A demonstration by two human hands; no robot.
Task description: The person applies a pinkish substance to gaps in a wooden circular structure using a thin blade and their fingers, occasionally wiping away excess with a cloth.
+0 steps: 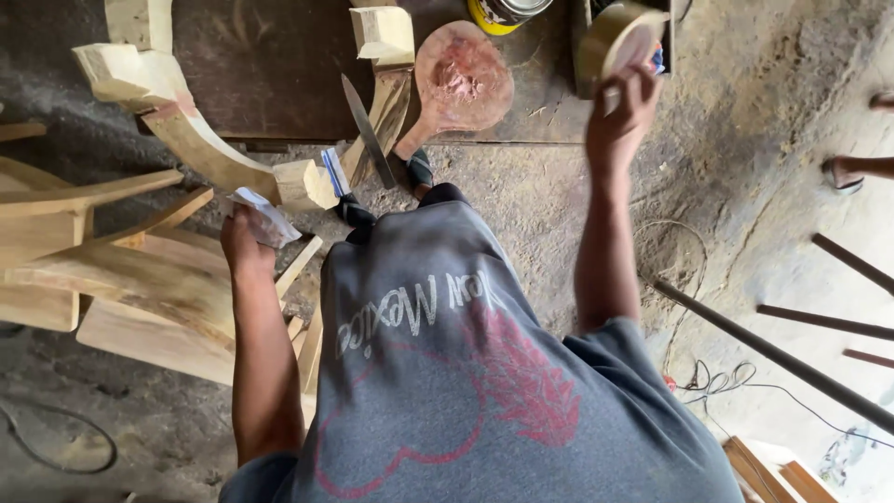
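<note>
The left hand [244, 244] pinches a crumpled paper [265, 216] just short of the curved wood [209, 149]. Farther out, the right hand [622, 116] closes round a tape roll [619, 42]. That loose paper could slip onto the floor.

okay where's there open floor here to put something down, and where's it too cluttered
Bare concrete floor lies open between the round wooden paddle and the right hand, which holds a tape roll. More open floor sits right of that arm, before the dark rods. Crowded: around the left hand, with its sandpaper scrap, among curved wooden parts and stacked planks.
</note>
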